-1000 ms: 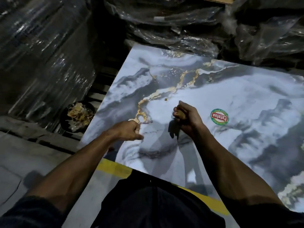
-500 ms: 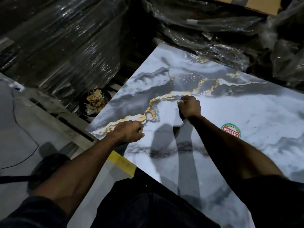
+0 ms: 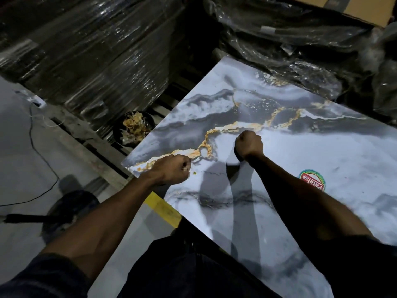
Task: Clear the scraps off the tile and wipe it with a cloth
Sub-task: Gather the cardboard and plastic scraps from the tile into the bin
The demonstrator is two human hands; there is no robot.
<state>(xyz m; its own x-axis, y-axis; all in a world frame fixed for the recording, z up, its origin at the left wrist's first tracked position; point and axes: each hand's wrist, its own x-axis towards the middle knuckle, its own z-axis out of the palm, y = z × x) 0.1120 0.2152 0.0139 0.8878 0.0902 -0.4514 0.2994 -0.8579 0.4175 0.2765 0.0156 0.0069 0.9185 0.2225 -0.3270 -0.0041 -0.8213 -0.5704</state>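
The marble-pattern tile (image 3: 300, 151) lies flat in front of the person, its near-left corner by a yellow floor stripe (image 3: 163, 206). A small scrap (image 3: 194, 173) sits beside the left hand (image 3: 171, 169), whose curled fingers pinch something pale. The right hand (image 3: 249, 144) is fisted on the tile; contents cannot be determined. A round sticker (image 3: 311, 180) lies to its right

A round green-rimmed sticker (image 3: 312, 180) with a red band sits on the marble-patterned tile (image 3: 322, 147), to the right of the arms. We read the white lettering on the band as "Patelsa", though it lies upside down to us and part of it is hidden by the right forearm. We can read no other lettering anywhere in the scene.
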